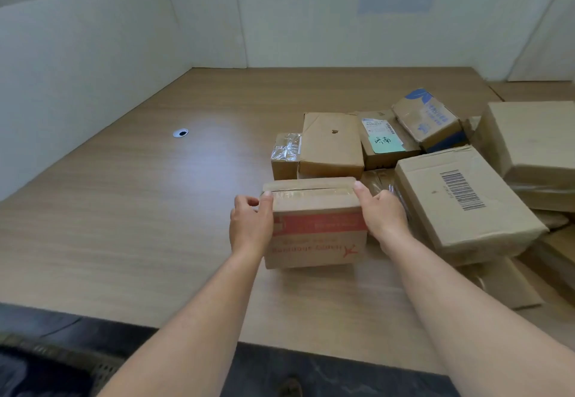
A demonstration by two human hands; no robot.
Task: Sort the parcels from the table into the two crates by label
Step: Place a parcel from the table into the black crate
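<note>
Cardboard parcel (pixel 314 203), red band, gripped at sides by left hand (pixel 250 225), right hand (pixel 384 216).

Red-banded carton (pixel 314 225): brown, tape-sealed, upright on the table (pixel 149 197), gripped by your left hand (pixel 250 225) and right hand (pixel 384 214). Brown parcels (pixel 460 200): piled behind and right; one bears a green note (pixel 387 143).

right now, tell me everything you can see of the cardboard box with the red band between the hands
The red-banded cardboard box is small, brown and closed, clear tape along its top seam. A red band crosses its near face, blurred red print and a star-like mark below. It stands upright on the wooden table, left of the parcel pile. The left hand grips its left end, the right hand its right end, thumbs on the top edge.
</note>
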